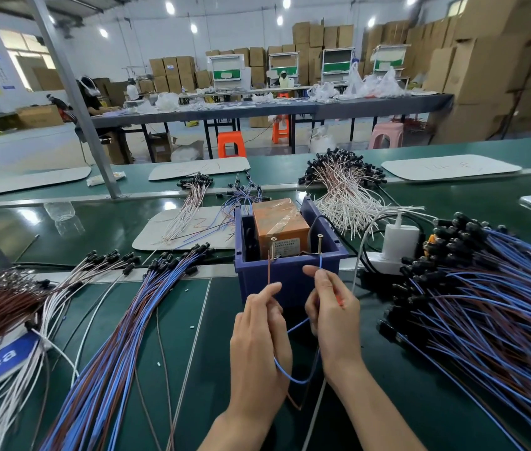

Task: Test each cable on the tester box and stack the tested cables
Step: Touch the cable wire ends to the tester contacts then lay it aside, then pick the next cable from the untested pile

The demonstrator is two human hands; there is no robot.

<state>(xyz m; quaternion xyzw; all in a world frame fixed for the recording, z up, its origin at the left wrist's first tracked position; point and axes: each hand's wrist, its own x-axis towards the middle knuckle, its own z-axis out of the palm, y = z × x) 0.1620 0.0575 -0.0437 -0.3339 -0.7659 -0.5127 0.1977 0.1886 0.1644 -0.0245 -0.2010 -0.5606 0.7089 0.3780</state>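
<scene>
**Presenting both leads of one cable to the tester's screw contacts**

Head view. The left hand [257, 323] pinches the brown lead [269, 271] between thumb and forefinger. The right hand [332, 320] pinches the blue lead [321, 263] likewise. Both tips stand upright at the near rim of the tester box [290, 279], close beside the left screw [273, 247] and the right screw [319, 244]; actual contact cannot be confirmed. The cable's slack [293, 380] loops beneath the wrists. A sound reading probably needs each bare tip pressed on its own screw, both together and uncrossed. Afterwards it likely joins the fanned cables [117, 320] at left.
</scene>
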